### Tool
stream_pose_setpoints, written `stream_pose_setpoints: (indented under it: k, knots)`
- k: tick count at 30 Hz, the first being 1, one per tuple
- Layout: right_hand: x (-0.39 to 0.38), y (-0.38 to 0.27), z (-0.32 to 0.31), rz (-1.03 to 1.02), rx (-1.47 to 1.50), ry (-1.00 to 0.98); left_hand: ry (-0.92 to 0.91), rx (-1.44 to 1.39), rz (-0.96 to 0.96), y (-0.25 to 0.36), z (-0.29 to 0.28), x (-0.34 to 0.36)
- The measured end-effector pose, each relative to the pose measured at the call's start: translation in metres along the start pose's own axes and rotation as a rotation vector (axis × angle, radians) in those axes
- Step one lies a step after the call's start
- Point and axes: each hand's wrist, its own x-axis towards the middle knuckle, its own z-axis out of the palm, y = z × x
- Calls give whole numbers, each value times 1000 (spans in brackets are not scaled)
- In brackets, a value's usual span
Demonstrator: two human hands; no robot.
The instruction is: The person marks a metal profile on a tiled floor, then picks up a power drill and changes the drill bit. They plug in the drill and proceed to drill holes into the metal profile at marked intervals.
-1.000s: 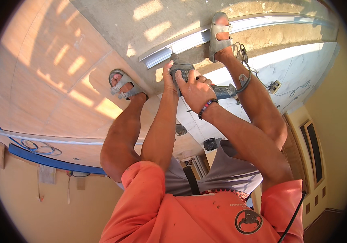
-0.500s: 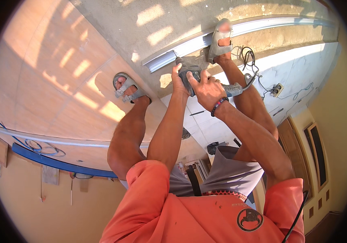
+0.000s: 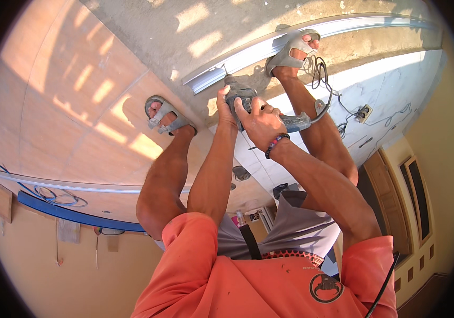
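A dark power drill with a blue-grey handle is held between my two hands. Its bit points at the near end of a long silvery metal channel lying on rough concrete; I cannot tell whether the tip touches the metal. My left hand is wrapped round the front of the drill body, thumb along its side. Closed over the rear of the body, by the handle, is my right hand, with a beaded bracelet at the wrist. The right palm side is hidden.
My sandalled right foot rests on the channel; the left sandal stands on beige tiles. A black cord runs from the drill to a socket block on white tiles. A blue bar and coiled cable lie left.
My hands and the drill have shifted slightly left. My right foot has turned, its toes now pointing further right. Both hands keep their hold.
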Motion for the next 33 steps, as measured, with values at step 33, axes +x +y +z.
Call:
stream_pose_setpoints:
  k: [33]
  knots:
    - [5,12,-2,-88,-119,43,9,-104,71,-7,8,2]
